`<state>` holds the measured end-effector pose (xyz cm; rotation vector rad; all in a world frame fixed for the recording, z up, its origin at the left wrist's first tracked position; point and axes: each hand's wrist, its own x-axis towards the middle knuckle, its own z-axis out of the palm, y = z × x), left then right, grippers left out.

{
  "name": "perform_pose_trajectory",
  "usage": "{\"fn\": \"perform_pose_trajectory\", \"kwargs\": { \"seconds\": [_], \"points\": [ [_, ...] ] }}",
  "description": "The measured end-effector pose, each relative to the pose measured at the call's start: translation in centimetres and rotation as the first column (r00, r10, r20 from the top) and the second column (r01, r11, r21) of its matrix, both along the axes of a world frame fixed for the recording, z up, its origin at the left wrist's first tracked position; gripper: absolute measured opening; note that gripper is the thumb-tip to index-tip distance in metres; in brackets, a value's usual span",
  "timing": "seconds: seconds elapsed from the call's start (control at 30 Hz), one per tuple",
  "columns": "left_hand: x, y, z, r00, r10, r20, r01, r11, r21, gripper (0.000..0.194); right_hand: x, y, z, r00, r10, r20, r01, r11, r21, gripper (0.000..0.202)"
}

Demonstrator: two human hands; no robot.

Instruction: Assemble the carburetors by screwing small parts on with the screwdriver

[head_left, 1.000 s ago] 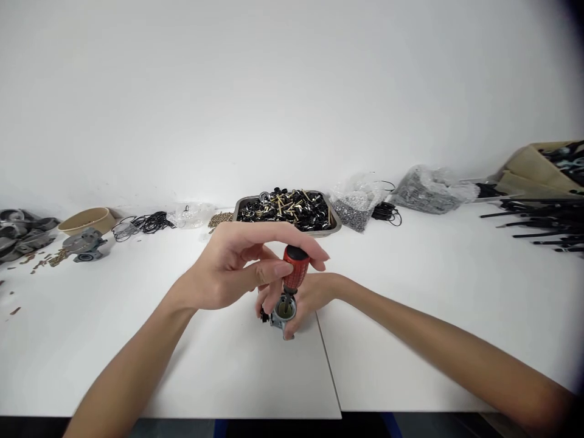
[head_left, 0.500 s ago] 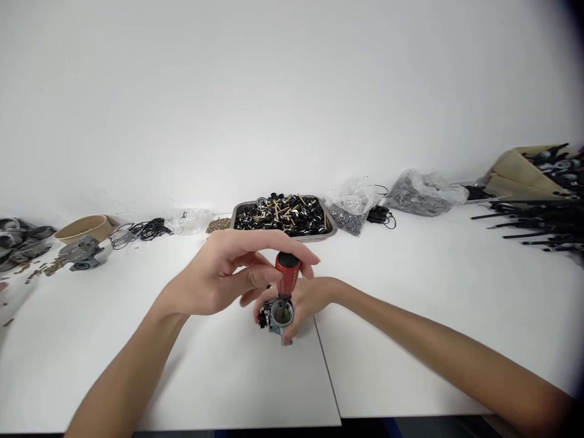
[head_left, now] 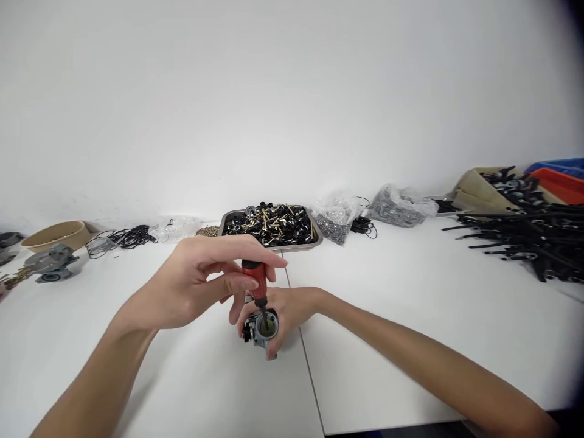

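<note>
A red screwdriver with a black cap (head_left: 256, 281) stands slightly tilted, its shaft reaching down into the round bore of a grey metal carburetor-like part (head_left: 266, 331). My left hand (head_left: 201, 277) pinches the red handle between thumb and fingers, with the index finger stretched over the cap. Low on the white table, my right hand (head_left: 288, 309) wraps round the metal part from the right and behind, thumb at its near side. A black knob shows on the part's left side. The screwdriver's tip is hidden inside the bore.
A metal tray (head_left: 314, 243) of black and brass parts stands behind the hands. Along the wall lie bags of small parts (head_left: 337, 219), black cords (head_left: 132, 236) and a beige bowl (head_left: 57, 236). Another grey metal part (head_left: 53, 264) is at left, black rods (head_left: 538, 237) at right.
The view has turned somewhat to the right, so things at the back appear further left. Both hands still hold the screwdriver and metal part; the handle now tilts more to the left.
</note>
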<state>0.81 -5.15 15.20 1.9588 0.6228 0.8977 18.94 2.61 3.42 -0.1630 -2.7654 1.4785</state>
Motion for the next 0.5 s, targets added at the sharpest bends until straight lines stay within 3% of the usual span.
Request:
{"fn": "perform_pose_trajectory", "kwargs": {
  "seconds": [0.1, 0.23, 0.37, 0.5],
  "points": [
    [-0.2, 0.1, 0.3, 1.000, 0.005, -0.002, -0.005, 1.000, 0.021, 0.024, -0.1, 0.1, -0.1, 1.000, -0.001, -0.011, 0.001, 1.000, 0.024, 0.055],
    [0.3, 0.4, 0.1, 1.000, 0.026, 0.012, -0.027, 0.988, 0.152, 0.022, -0.1, 0.1, -0.1, 1.000, 0.002, -0.017, -0.002, 1.000, 0.014, 0.053],
    [1.4, 0.6, -0.7, 0.988, 0.102, 0.120, -0.127, 0.966, 0.226, 0.016, -0.1, 0.2, -0.1, 1.000, -0.008, 0.019, 0.008, 1.000, 0.005, 0.055],
    [2.3, 0.6, -1.5, 0.964, 0.107, 0.244, -0.135, 0.986, 0.102, 0.033, -0.1, 0.3, -0.2, 1.000, 0.001, 0.011, -0.001, 1.000, 0.004, 0.056]
  ]
}}
